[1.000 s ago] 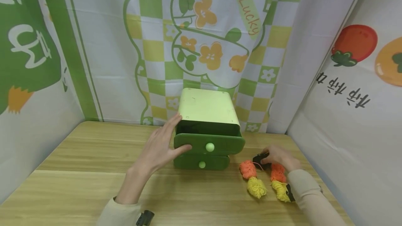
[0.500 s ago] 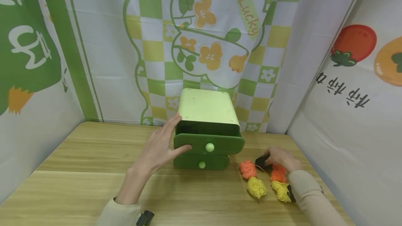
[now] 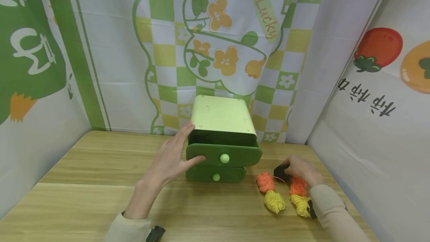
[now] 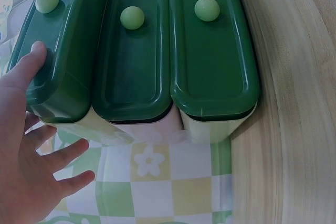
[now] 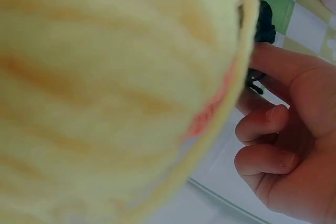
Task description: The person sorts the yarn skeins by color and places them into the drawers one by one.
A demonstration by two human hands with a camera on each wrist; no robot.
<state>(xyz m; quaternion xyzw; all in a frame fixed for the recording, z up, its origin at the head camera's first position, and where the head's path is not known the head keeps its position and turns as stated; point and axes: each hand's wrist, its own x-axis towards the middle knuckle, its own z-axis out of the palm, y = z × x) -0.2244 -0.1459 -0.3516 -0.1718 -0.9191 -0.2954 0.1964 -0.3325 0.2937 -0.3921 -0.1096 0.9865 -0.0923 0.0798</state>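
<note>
Both hands busy: left hand point(image 3: 168, 160) flat (fingers spread) against drawer point(image 3: 224, 155); right hand point(image 3: 300, 169) pinches black yarn point(image 3: 279, 170).

Wooden table point(image 3: 84, 182) ringed by printed cloth backdrop point(image 3: 228, 40) (green checks, orange flowers, "Lucky"), tomato print point(image 3: 379, 47) at right.

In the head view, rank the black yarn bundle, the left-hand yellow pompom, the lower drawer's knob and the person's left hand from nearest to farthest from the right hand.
1. Black yarn bundle: in the grip of the right hand, at its fingertips.
2. Yellow pompom: on the table, left of and nearer the camera than that hand.
3. Lower drawer knob: further left, on the green drawer front.
4. Left hand: farthest, at the cabinet's left side.
</note>
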